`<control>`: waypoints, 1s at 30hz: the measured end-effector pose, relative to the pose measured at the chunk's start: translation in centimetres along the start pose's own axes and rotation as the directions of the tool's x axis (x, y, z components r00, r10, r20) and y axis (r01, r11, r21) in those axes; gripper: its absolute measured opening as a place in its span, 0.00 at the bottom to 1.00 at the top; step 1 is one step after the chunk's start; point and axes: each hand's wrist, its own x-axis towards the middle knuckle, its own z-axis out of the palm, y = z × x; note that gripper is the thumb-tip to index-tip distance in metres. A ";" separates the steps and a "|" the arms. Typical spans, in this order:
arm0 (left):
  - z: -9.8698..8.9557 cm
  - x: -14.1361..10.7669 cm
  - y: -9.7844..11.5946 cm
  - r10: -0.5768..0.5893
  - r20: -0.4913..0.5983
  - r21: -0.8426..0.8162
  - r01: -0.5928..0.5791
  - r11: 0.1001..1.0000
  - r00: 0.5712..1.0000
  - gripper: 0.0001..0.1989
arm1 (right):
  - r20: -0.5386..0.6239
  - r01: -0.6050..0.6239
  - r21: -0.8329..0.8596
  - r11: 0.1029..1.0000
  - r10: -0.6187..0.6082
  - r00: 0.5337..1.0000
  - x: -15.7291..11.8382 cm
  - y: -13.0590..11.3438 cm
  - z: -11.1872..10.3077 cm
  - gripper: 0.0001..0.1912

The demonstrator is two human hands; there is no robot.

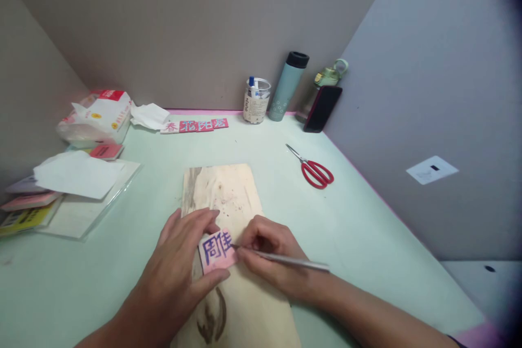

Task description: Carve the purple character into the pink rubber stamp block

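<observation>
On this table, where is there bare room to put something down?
Bare table: between papers and board; between back tiles and board; between board and scissors; between scissors and right hand. Crowded: left, with bag and papers; back right, with can, bottles and phone.

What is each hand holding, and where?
Left hand: flat pink square block with purple lettering, by its edges. Right hand: slim silver-grey tool, near its tip.
</observation>
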 end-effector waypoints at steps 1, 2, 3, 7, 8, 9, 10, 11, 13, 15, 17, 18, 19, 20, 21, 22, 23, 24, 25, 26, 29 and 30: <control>-0.2 0.0 -0.2 0.054 0.014 0.018 -0.054 0.998 0.998 0.34 | 0.013 -0.037 0.046 0.998 0.037 0.999 0.1 -0.2 -0.2 0.08; -0.4 -0.1 -0.5 0.112 0.035 0.033 -0.113 0.993 0.993 0.32 | 0.027 -0.070 0.093 0.993 0.068 0.997 0.2 -0.3 -0.5 0.08; -0.5 0.0 -0.8 0.163 0.054 0.043 -0.166 0.985 0.985 0.31 | 0.040 -0.095 0.136 0.986 0.091 0.995 0.3 -0.4 -0.8 0.08; -0.9 -0.1 -1.6 0.242 0.082 0.043 -0.246 0.968 0.967 0.30 | 0.044 -0.131 0.179 0.975 0.125 0.991 0.5 -0.5 -1.5 0.07; -0.8 -0.1 -1.6 0.243 0.080 0.036 -0.247 0.968 0.967 0.30 | 0.030 -0.125 0.160 0.979 0.122 0.992 0.5 -0.4 -1.5 0.08; -0.7 -0.2 -1.6 0.239 0.078 0.028 -0.242 0.970 0.968 0.30 | 0.013 -0.118 0.141 0.983 0.117 0.993 0.5 -0.3 -1.6 0.09; -0.6 -0.3 -1.5 0.224 0.076 0.018 -0.226 0.974 0.972 0.30 | -0.001 -0.111 0.124 0.986 0.112 0.994 0.5 -0.2 -1.6 0.10; -0.4 -0.4 -1.4 0.196 0.067 0.006 -0.197 0.980 0.978 0.29 | -0.009 -0.106 0.111 0.988 0.108 0.994 0.5 -0.1 -1.6 0.11; -0.1 -0.6 -1.2 0.143 0.051 -0.021 -0.142 0.990 0.988 0.26 | 0.000 -0.102 0.089 0.991 0.102 0.995 0.5 0.0 -1.6 0.11; 0.1 -0.7 -1.1 0.114 0.053 -0.046 -0.112 0.993 0.992 0.25 | 0.016 -0.100 0.077 0.992 0.099 0.995 0.5 0.0 -1.6 0.11; 0.0 -0.8 -1.3 0.136 0.071 -0.059 -0.132 0.989 0.988 0.26 | 0.018 -0.092 0.068 0.993 0.091 0.996 0.5 0.0 -1.6 0.10; -0.1 -0.8 -1.5 0.142 0.078 -0.060 -0.137 0.989 0.987 0.26 | 0.015 -0.088 0.064 0.994 0.088 0.996 0.5 -0.1 -1.6 0.10; -0.2 -0.8 -1.6 0.139 0.083 -0.056 -0.135 0.989 0.987 0.25 | 0.013 -0.088 0.064 0.994 0.088 0.996 0.5 -0.2 -1.6 0.09; -0.3 -0.7 -1.7 0.137 0.089 -0.053 -0.132 0.990 0.987 0.25 | 0.013 -0.087 0.067 0.994 0.087 0.996 0.5 -0.2 -1.5 0.08; -0.3 -0.7 -1.8 0.137 0.096 -0.052 -0.132 0.990 0.986 0.26 | 0.011 -0.085 0.072 0.994 0.084 0.996 0.5 -0.3 -1.5 0.08; -0.3 -0.6 -1.7 0.133 0.100 -0.052 -0.129 0.990 0.986 0.27 | 0.010 -0.081 0.076 0.994 0.081 0.997 0.5 -0.3 -1.5 0.07; -0.3 -0.6 -1.6 0.126 0.098 -0.053 -0.121 0.991 0.987 0.29 | 0.008 -0.074 0.078 0.994 0.073 0.997 0.5 -0.4 -1.5 0.07; -0.2 -0.5 -1.3 0.124 0.085 -0.054 -0.120 0.991 0.989 0.32 | 0.006 -0.061 0.076 0.995 0.061 0.998 0.5 -0.4 -1.5 0.07; -0.1 -0.5 -1.0 0.121 0.064 -0.054 -0.118 0.992 0.991 0.34 | 0.006 -0.042 0.070 0.997 0.042 0.999 0.5 -0.4 -1.5 0.07; 0.1 -0.4 -0.6 0.115 0.040 -0.052 -0.113 0.992 0.993 0.35 | 0.009 -0.023 0.061 0.998 0.022 1.000 0.5 -0.3 -1.5 0.07; 0.6 -0.2 0.4 0.092 -0.008 -0.035 -0.092 0.995 0.996 0.30 | 0.027 0.020 0.043 0.999 -0.022 0.999 0.6 -0.3 -1.6 0.07; 0.7 -0.1 0.7 0.085 -0.010 -0.027 -0.085 0.996 0.996 0.28 | 0.033 0.024 0.041 0.999 -0.025 0.999 0.5 -0.3 -1.6 0.07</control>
